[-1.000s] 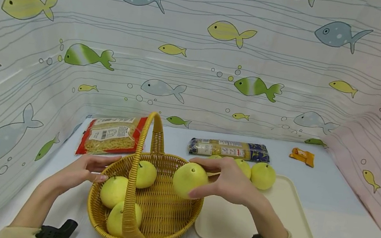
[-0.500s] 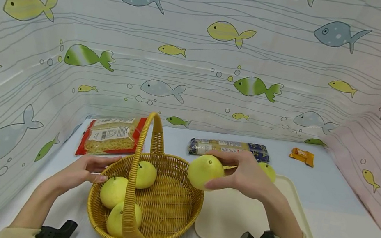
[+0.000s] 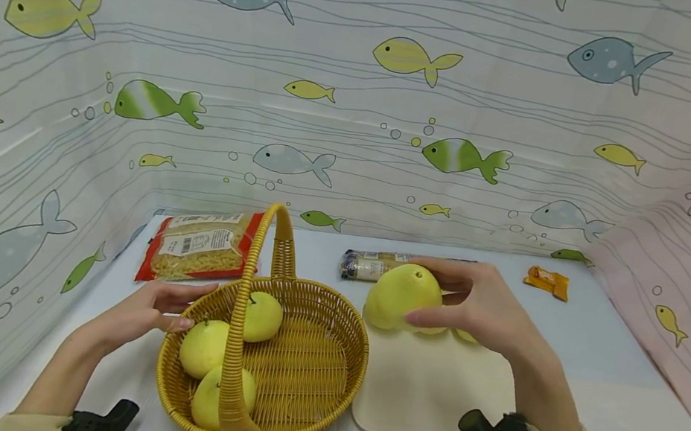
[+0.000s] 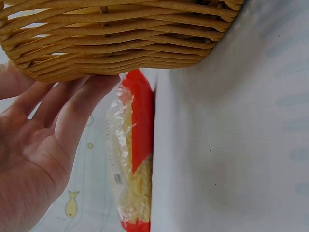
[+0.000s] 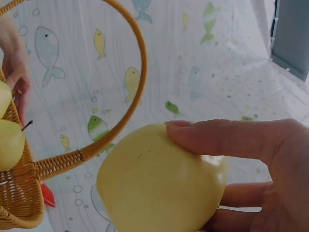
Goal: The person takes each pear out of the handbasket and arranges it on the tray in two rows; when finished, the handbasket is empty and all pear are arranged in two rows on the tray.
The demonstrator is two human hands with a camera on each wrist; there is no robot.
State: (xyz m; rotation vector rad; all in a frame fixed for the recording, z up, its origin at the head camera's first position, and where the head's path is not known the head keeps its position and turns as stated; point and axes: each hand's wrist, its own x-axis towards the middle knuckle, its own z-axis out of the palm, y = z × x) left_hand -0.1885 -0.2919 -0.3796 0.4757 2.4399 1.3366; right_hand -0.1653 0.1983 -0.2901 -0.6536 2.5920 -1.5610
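Above the table [image 3: 608, 355], I watch the right hand [image 3: 493, 314] swing its pinched pear [image 3: 405, 285] over the cream tray [image 3: 432, 395], leaving three in the wicker basket [image 3: 305, 382] the left hand [image 3: 144, 308] grips

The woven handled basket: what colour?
The woven handled basket is golden-yellow, clearest in the head view.

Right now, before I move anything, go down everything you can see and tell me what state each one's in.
Basket, upright, handle up
Three pears, inside the basket
Left hand, touching the basket's side
Held pear, between thumb and fingers
Right hand, gripping that pear
Tray, lying flat
Other pears, mostly hidden
Pasta bag, lying flat; seal unclear
Long packet, lying down, partly hidden
Orange packet, lying down; seal unclear
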